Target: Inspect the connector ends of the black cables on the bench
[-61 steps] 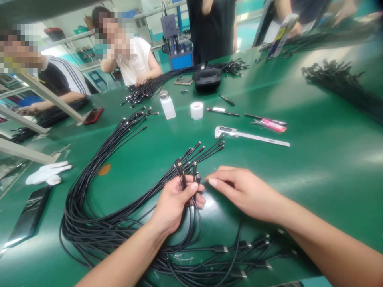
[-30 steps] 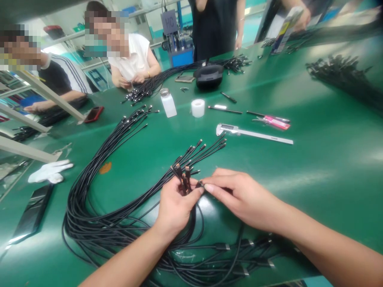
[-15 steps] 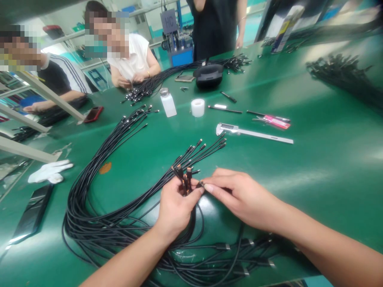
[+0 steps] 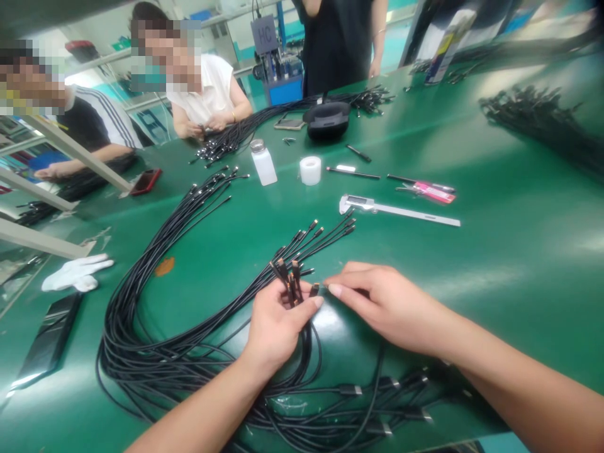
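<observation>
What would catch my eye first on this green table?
The big loop of black cables sprawls across the near left of the green table. At its right edge, the left hand grips a small bunch of connector ends upright, and the right hand is just beside them. Farther back lies a digital caliper.

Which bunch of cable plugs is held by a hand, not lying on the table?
The small bunch gripped upright in the left hand. The fanned plugs beyond it and the far bunch lie flat on the table.
</observation>
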Available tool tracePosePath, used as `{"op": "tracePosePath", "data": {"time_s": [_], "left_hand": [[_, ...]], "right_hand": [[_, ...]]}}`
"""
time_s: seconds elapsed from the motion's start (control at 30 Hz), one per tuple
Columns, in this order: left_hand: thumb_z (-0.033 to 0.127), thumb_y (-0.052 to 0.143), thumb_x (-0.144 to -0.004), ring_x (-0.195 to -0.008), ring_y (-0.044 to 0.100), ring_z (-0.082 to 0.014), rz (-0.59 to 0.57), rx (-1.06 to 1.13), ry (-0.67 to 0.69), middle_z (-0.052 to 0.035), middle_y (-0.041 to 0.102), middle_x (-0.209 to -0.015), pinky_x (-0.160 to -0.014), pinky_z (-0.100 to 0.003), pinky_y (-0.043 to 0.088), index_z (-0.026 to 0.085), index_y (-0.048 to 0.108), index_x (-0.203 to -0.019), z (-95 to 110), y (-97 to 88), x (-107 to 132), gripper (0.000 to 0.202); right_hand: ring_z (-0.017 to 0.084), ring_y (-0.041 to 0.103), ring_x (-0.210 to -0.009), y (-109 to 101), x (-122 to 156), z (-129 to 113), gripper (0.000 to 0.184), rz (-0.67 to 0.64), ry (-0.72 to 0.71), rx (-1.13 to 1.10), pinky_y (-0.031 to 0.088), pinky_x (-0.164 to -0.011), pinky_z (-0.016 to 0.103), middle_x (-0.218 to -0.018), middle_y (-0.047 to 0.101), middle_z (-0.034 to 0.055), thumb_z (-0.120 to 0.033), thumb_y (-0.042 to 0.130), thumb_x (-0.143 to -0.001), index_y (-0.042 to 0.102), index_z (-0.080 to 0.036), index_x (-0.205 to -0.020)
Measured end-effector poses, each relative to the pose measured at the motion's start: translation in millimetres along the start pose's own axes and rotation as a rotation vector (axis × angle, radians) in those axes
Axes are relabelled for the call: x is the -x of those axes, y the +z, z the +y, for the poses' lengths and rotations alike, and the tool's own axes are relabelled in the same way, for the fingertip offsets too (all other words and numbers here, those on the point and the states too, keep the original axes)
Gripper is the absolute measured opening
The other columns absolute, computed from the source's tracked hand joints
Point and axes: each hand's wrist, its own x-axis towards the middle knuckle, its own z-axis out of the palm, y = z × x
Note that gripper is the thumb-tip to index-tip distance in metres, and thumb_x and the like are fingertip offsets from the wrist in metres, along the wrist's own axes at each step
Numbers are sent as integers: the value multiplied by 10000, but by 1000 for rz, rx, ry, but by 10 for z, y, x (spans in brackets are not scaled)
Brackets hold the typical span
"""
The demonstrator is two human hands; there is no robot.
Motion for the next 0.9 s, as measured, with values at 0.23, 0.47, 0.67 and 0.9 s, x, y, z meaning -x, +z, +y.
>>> {"op": "tracePosePath", "data": {"time_s": [0.23,0.47,0.67,0.9], "left_hand": [[294,804,-663,-689,616,-75,-46,14,-36,1,687,-762,-677,-177,489,135,656,-853,44,20,4,289],[285,801,-661,-692,622,-78,-50,13,-43,-3,694,-766,-680,-180,492,134,666,-847,71,25,6,275],[280,803,-663,-671,606,-66,-58,17,-42,11,680,-748,-663,-170,484,140,661,-854,55,11,1,277],[270,820,-646,-694,611,-74,-97,33,-42,5,680,-772,-690,-181,491,137,666,-869,46,10,7,302]], "right_hand": [[111,565,-788,-7,4,-46,351,-69,25,-62,415,-743,249,-826,648,13,-312,416,-981,699,-195,-810],[107,567,-795,2,-2,-42,344,-74,37,-73,410,-751,247,-837,648,9,-312,421,-978,699,-197,-812],[117,580,-839,-14,1,-21,349,-51,25,-76,425,-777,257,-889,675,8,-319,411,-983,700,-208,-822],[118,597,-882,6,-10,-8,263,80,2,-110,454,-812,249,-946,671,19,-329,471,-958,712,-226,-985]]}}
